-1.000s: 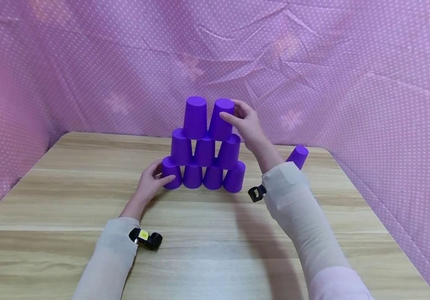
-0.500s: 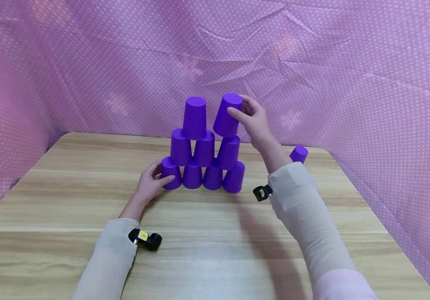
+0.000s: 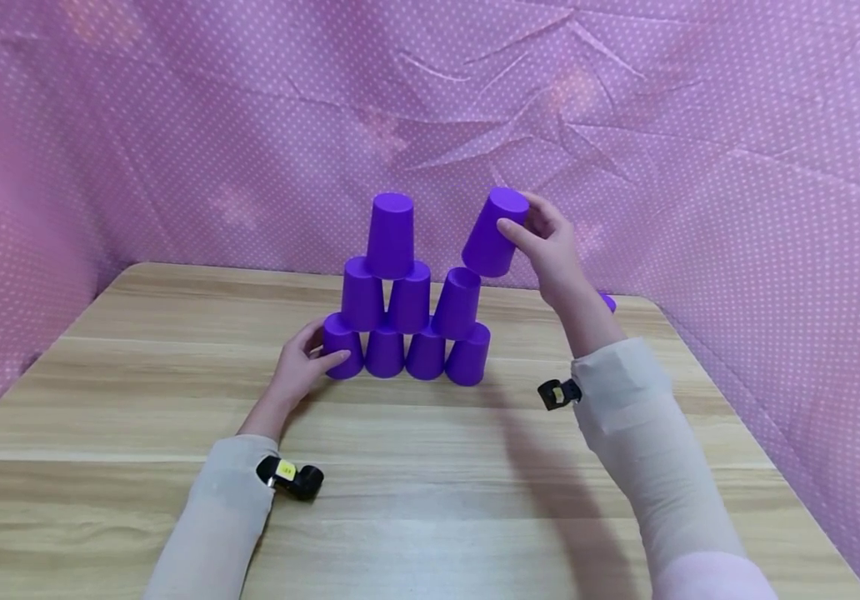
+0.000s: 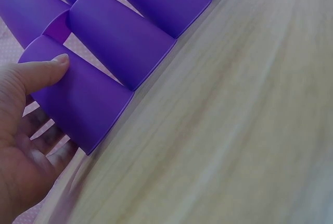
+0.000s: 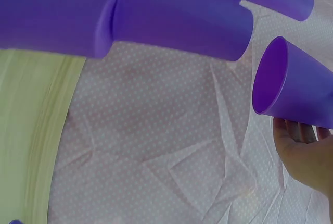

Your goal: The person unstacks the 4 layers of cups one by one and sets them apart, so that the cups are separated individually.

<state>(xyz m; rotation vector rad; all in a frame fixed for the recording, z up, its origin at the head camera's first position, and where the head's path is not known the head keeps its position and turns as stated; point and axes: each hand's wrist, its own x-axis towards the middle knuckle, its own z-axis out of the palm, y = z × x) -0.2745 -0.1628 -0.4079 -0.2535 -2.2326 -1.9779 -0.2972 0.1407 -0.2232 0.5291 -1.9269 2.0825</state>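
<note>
Purple cups stand upside down in a stepped wall: several in the bottom row, three in the middle row, one top cup (image 3: 390, 237) above. My right hand (image 3: 556, 250) grips a tilted purple cup (image 3: 493, 235), held in the air right of the top cup and apart from the wall; its open mouth (image 5: 271, 78) shows in the right wrist view. At the bottom row's left end, my left hand (image 3: 299, 364) holds the end cup (image 4: 83, 99), thumb on the near side and fingers round the far side.
Behind my right forearm, another purple cup (image 3: 608, 302) shows only in part. The wooden table (image 3: 400, 500) extends around the cups. A pink dotted cloth (image 3: 250, 125) hangs behind and at both sides.
My right hand has lifted the right-hand cup off the top row and carried it rightward, tilting it. The left hand and the other stacked cups stay put.
</note>
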